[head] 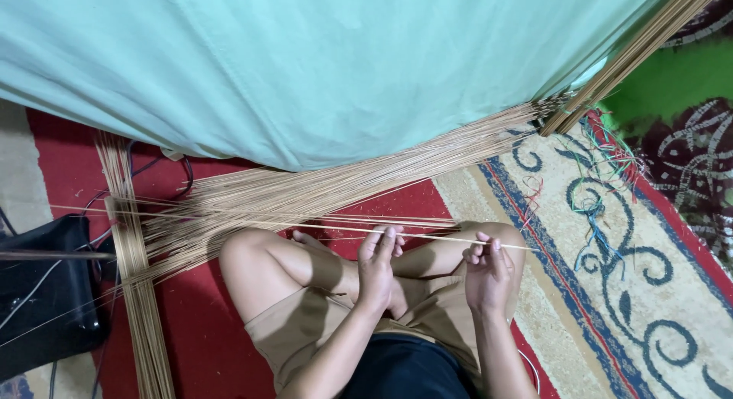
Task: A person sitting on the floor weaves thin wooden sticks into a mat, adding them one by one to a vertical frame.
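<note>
Head view: a person sat cross-legged on a patterned red carpet (pixel 611 292).
Left hand (pixel 378 261): fingers pinched around a single thin bamboo stick (pixel 321 228), near its middle.
Right hand (pixel 487 271): fingers curled and gripping the same stick close to its right end.
Stick position: held roughly level just above the knees, its left end reaching towards the upright bundle.
Loose sticks (pixel 321 187): a wide spread lay on the carpet ahead of the knees, partly under a pale green cloth (pixel 305 63).
Side bundle (pixel 137 292): ran up the left, beside a black bag (pixel 46 292).
Far bundle (pixel 634 55): slanted at upper right.
</note>
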